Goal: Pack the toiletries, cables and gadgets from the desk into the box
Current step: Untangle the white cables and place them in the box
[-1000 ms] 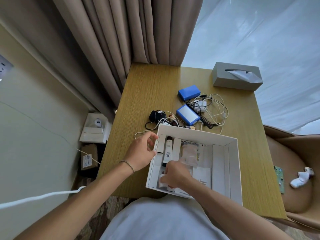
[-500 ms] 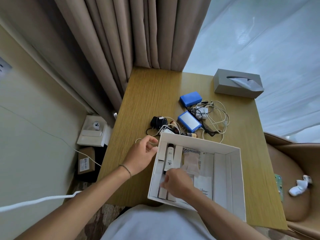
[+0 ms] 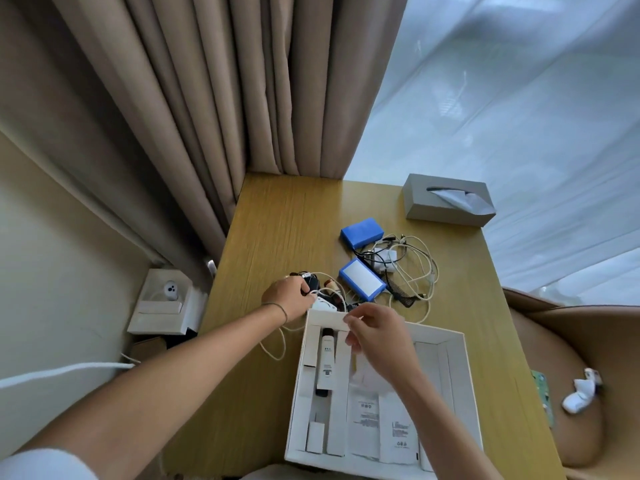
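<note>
Beige pleated curtains (image 3: 221,98) hang behind a wood-grain desk (image 3: 277,237) whose far left half lies bare, with sheer white fabric (image 3: 519,98) to the right. Since half a second ago both hands have left the box's near end: the left hand (image 3: 287,299), which was at the box's left wall, now reaches past the far left corner and curls its fingers on a white cable (image 3: 329,292) beside a black adapter (image 3: 313,282), though exactly what it grips is partly hidden. The right hand (image 3: 377,336) has risen from the box floor to the far rim, thumb and forefinger pinched together there; whether they hold anything I cannot tell. The white cardboard box (image 3: 464,375) sits at the desk's near edge, square-walled with stiff dividers; a slim white tube with a dark cap (image 3: 326,362) lies in a left channel, flat printed sachets (image 3: 367,420) in the middle. Beyond it lie two blue rectangular packs (image 3: 362,232) (image 3: 362,284), a loose tangle of pale cables (image 3: 412,268) and a black comb (image 3: 401,294). A grey tissue box (image 3: 448,199) stands at the far right corner, well apart.
</note>
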{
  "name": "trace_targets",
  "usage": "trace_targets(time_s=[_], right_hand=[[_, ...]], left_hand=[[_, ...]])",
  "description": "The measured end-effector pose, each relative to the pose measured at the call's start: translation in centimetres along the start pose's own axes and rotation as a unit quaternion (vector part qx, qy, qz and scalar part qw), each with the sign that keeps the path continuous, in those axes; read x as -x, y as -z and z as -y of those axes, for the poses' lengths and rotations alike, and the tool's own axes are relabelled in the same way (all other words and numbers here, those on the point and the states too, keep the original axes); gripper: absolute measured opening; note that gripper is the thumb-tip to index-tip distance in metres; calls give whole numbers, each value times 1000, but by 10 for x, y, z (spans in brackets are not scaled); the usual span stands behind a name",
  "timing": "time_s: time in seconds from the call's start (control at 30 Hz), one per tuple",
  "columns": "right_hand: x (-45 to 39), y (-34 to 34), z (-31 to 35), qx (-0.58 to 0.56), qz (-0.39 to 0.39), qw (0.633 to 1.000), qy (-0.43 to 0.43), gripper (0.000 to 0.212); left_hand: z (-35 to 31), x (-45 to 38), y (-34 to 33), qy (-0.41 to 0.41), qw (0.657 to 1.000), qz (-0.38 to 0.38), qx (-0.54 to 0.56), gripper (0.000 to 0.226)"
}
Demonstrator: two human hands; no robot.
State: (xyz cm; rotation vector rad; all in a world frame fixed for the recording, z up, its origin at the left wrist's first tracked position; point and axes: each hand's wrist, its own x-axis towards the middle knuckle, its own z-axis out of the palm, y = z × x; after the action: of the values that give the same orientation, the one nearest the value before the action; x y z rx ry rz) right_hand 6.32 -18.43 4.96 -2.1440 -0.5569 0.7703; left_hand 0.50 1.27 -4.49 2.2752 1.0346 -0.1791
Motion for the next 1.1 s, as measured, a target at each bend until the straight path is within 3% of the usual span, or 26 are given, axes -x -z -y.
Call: trace_targets(time_s=[0.17, 0.33, 0.47, 0.63, 0.73, 0.87, 1.0, 1.1], right_hand=[[-1, 17, -2, -66, -36, 997, 4, 19], [1, 26, -7, -81, -50, 995, 9, 22], [2, 30, -11, -77, -48, 996, 13, 20], [3, 34, -12, -99, -62, 993, 23, 21], [1, 36, -8, -120, -78, 989, 37, 21], [-4, 35, 4, -133, -106, 984, 59, 20], [-14, 32, 14, -97, -133, 982, 93, 19], [-27, 27, 17, -24, -102, 987, 118, 23]], left_hand=[[-3, -15, -11, 0, 998, 51, -33, 19], [-13, -25, -9, 5, 997, 16, -80, 25], [-27, -30, -11, 9, 993, 41, -112, 20], [-35, -25, -7, 18, 999, 49, -15, 27], [-37, -16, 3, -29, 995, 57, 70, 34], [-42, 6, 25, -108, 989, 35, 97, 37], [-50, 29, 43, -162, 981, 1, 103, 33], [-60, 44, 53, -180, 971, 1, 159, 28]])
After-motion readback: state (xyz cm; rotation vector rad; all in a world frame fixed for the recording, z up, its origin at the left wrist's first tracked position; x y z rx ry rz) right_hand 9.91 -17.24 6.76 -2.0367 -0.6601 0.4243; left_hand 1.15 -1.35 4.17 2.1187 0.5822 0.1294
